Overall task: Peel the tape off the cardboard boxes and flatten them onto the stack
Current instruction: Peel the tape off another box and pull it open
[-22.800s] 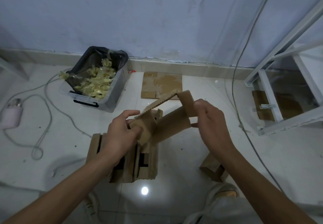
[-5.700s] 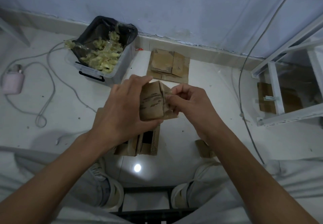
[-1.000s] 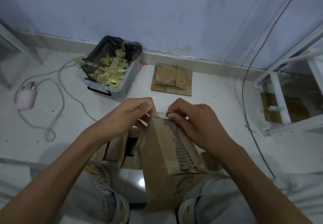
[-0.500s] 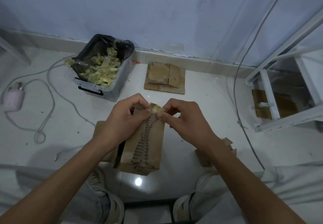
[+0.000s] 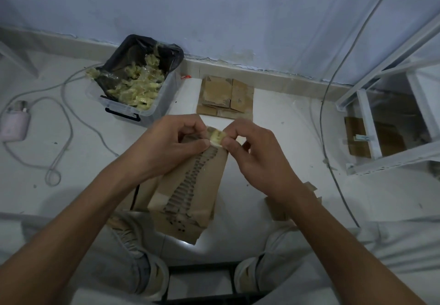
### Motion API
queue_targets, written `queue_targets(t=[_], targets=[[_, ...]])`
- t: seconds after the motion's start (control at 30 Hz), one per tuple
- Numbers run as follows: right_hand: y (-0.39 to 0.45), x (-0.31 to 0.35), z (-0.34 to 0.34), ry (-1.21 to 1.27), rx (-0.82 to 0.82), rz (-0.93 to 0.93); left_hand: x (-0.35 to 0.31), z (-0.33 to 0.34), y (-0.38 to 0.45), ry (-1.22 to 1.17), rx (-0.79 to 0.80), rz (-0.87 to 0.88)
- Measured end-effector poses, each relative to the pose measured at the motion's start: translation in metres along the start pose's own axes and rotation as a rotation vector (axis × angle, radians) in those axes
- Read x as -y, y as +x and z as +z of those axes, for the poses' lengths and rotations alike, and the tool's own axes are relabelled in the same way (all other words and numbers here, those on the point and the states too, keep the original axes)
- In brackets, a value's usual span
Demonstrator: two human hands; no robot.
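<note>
I hold a brown cardboard box (image 5: 188, 193) above the floor between my knees. A torn strip runs down its middle where the paper surface has come away. My left hand (image 5: 166, 147) grips the box's top edge. My right hand (image 5: 252, 152) pinches a crumpled yellowish piece of tape (image 5: 216, 137) at that top edge. Against the wall lies the stack of flattened cardboard (image 5: 226, 96). More cardboard boxes (image 5: 140, 197) stand on the floor behind the held one, mostly hidden by it and my left arm.
A clear bin with a black liner (image 5: 137, 78), full of balled tape, stands left of the stack. A pink device (image 5: 15, 124) with a white cable lies far left. A white metal rack (image 5: 392, 104) stands right; another small box (image 5: 285, 206) sits under my right wrist.
The tape end has lifted a little further off the box top between my fingers. The box stays in about the same place; the view has shifted slightly.
</note>
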State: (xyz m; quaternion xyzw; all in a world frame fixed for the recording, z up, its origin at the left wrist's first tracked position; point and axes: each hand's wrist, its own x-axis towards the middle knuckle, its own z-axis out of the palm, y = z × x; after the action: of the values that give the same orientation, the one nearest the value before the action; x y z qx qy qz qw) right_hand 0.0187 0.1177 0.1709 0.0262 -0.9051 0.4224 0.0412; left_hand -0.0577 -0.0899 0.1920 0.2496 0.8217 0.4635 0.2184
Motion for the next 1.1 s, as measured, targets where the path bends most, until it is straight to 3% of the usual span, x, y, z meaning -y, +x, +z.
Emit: queue_targets(t=[0.2,0.37,0.43,0.53,0.67,0.9,1.1], targets=[[-0.004,0.007,-0.005,0.738,0.190,0.430,-0.004,-0.006,0.001,-0.031,0.126,-0.019],[-0.003,0.012,-0.013,1.034,0.338,0.606,-0.010,-0.014,0.001,-0.108,0.215,-0.054],[-0.003,0.013,-0.014,0.870,0.330,0.553,-0.007,-0.016,0.000,-0.135,0.180,-0.085],[-0.008,0.012,-0.009,0.430,0.246,0.401,-0.004,-0.007,-0.005,-0.084,0.059,-0.107],[-0.011,0.006,-0.001,0.072,0.187,0.208,-0.004,0.009,-0.009,0.088,-0.023,-0.011],[-0.007,-0.002,0.003,-0.092,0.156,0.017,-0.006,0.002,-0.010,0.185,-0.069,0.009],[-0.019,0.003,0.006,-0.183,0.372,-0.042,-0.007,-0.007,-0.016,0.236,0.105,0.026]])
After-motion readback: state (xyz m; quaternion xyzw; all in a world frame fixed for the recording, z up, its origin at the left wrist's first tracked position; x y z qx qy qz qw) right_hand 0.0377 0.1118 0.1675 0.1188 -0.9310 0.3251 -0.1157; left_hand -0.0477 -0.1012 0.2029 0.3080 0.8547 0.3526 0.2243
